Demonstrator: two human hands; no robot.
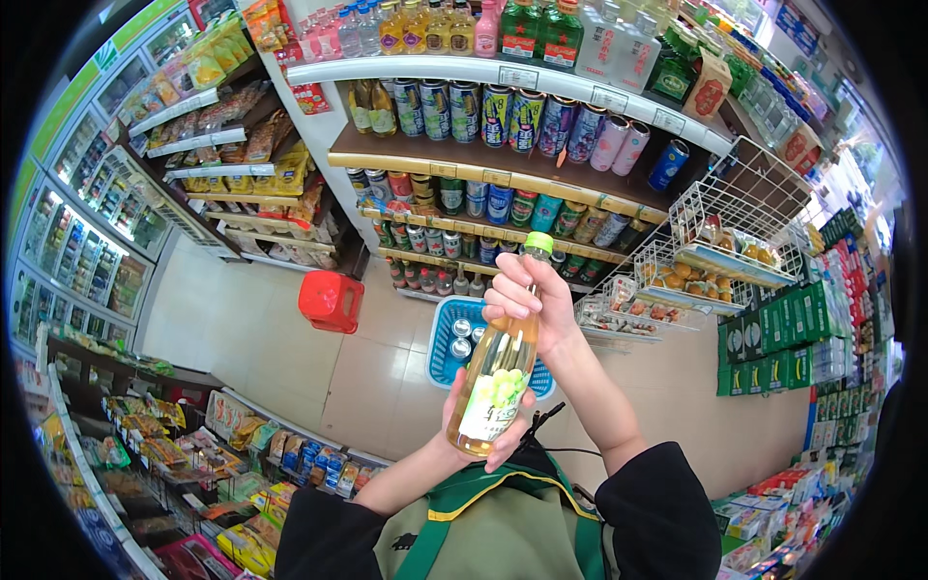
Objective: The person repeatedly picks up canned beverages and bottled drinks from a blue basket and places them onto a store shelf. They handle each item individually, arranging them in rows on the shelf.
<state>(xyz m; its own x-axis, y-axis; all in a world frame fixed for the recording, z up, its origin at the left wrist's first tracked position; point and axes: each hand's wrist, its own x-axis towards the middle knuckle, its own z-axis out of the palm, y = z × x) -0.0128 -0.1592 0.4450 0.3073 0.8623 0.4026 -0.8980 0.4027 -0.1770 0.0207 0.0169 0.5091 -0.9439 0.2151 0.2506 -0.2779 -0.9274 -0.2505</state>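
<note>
A clear glass bottle [500,384] of pale golden drink is tilted in front of my chest, its label printed with green grapes. My right hand [533,297] wraps around its neck, just under the bright green cap [539,241]. Low on the body, my left hand [464,420] cradles the bottle, fingers showing on both sides. Below on the floor stands a blue plastic basket [439,355] holding several cans [461,348] with silver tops; the bottle and my right arm hide part of it. Two similar golden bottles [371,109] stand at the left of the upper can shelf.
Ahead, shelves hold rows of drink cans [464,112] and glass bottles. A red plastic stool [331,301] is on the tiled floor at left. White wire racks [696,268] jut out at right, near stacked green cartons [783,333]. Packaged snacks [239,464] fill a display at lower left.
</note>
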